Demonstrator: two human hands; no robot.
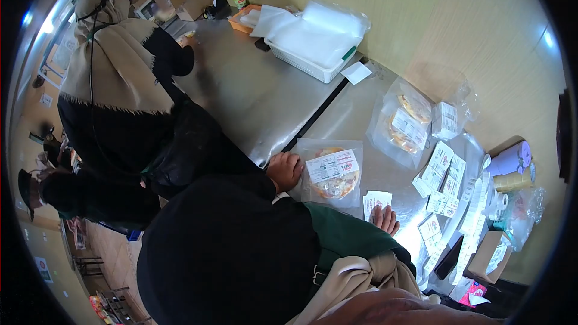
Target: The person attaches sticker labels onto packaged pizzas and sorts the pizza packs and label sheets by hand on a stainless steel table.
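A clear plastic bag with a flat pizza (335, 183) inside lies on the steel table, a white printed label (332, 166) across its top. My left hand (284, 171) rests on the table at the bag's left edge, fingers curled into a fist; nothing shows in it. On the other side, the fingers of my right hand (385, 219) lie slightly apart over a small stack of printed labels (377, 200). The rest of that hand is hidden behind my sleeve and apron. Farther back lie more bagged pizzas (410, 121), one bearing a label.
Label stacks (442, 174) and long label strips (475, 222) cover the right side, near a dark phone (449, 257), a cardboard box (489, 257) and a purple roll (510, 157). A white basket (310, 63) holds plastic bags. A co-worker (114, 72) stands at left.
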